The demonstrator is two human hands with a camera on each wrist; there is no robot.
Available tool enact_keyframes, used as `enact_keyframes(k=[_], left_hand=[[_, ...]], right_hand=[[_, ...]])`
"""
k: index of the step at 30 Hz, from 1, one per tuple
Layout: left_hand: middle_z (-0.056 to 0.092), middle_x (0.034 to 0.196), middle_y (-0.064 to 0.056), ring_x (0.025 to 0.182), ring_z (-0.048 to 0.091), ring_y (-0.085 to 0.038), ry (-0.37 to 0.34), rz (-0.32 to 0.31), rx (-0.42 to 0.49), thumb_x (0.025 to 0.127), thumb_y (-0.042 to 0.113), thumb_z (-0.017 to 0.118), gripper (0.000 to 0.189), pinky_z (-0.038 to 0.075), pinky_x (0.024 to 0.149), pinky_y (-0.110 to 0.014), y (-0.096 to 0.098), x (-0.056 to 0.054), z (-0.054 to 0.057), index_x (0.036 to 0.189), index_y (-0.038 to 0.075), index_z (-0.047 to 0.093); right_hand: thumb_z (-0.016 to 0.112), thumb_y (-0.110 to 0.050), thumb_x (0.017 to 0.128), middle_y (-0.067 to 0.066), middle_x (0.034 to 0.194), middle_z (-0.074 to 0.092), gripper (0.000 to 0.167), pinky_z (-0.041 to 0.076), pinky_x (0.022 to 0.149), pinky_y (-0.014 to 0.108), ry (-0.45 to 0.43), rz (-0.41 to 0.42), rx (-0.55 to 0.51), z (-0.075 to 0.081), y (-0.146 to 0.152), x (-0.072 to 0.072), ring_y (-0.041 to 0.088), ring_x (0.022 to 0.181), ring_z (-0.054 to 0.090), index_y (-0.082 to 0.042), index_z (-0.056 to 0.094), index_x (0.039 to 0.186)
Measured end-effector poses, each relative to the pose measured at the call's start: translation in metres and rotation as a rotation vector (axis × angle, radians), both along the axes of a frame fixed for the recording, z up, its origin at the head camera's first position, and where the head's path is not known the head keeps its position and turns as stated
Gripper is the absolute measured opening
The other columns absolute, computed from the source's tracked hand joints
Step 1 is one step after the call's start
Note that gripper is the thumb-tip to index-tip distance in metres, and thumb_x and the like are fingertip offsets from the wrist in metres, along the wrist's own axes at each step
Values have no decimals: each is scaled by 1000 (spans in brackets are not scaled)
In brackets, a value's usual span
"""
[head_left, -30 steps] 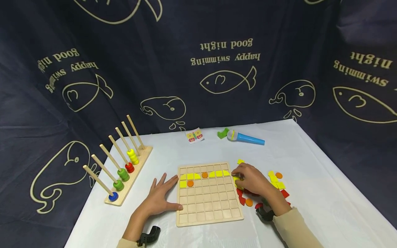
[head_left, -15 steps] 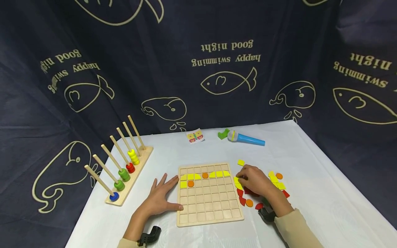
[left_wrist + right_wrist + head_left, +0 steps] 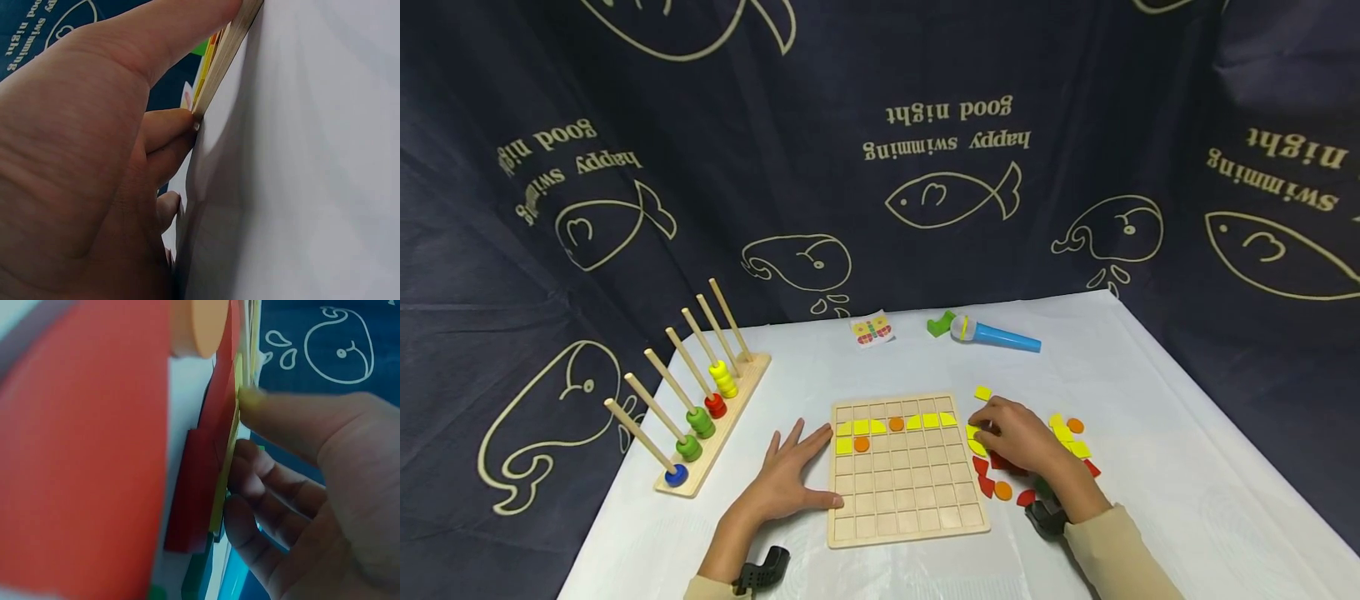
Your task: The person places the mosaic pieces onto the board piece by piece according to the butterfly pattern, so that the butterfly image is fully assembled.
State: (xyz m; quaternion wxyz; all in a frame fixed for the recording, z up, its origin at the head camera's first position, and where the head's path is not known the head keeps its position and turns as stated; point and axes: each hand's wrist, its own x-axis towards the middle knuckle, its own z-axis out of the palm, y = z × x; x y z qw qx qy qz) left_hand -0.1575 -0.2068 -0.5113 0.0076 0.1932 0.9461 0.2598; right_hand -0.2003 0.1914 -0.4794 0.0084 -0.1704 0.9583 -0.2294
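Note:
A square wooden grid board [image 3: 886,483] lies on the table. Yellow squares and rounded pieces and two orange discs [image 3: 897,424] fill part of its upper rows. My left hand [image 3: 792,479] is spread flat at the board's left side, with a fingertip and the thumb on its edge; the left wrist view shows these contacts. Beyond the right edge, my right hand [image 3: 1017,433] bends over loose yellow pieces [image 3: 976,446]. In the right wrist view its thumb [image 3: 275,415] touches a yellow piece [image 3: 220,494] above red ones; whether it pinches that piece I cannot tell.
Red pieces [image 3: 986,486], another orange disc [image 3: 1003,491] and more yellow tiles [image 3: 1078,449] lie around the right hand. A peg stacker [image 3: 715,433] with coloured rings stands left. A butterfly card [image 3: 872,330], green block [image 3: 940,323] and toy microphone [image 3: 1000,336] lie at the back.
My right hand has moved from the board's upper right edge slightly right to the loose yellow pieces, and has barely shifted since. The left hand stays in place.

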Motion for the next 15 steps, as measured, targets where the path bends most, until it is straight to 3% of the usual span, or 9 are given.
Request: enact_keyframes(k=[15], left_hand=[[36,151,6,144,10,-32,2,15,-7,56,75,74,114,-4,111,-58,2,1,2,148,18,40]], right_hand=[[79,-24,78,-8,82,55,25,46,68,29,-3,29,35,3,-1,-6,12,73,49,-15,75,101]])
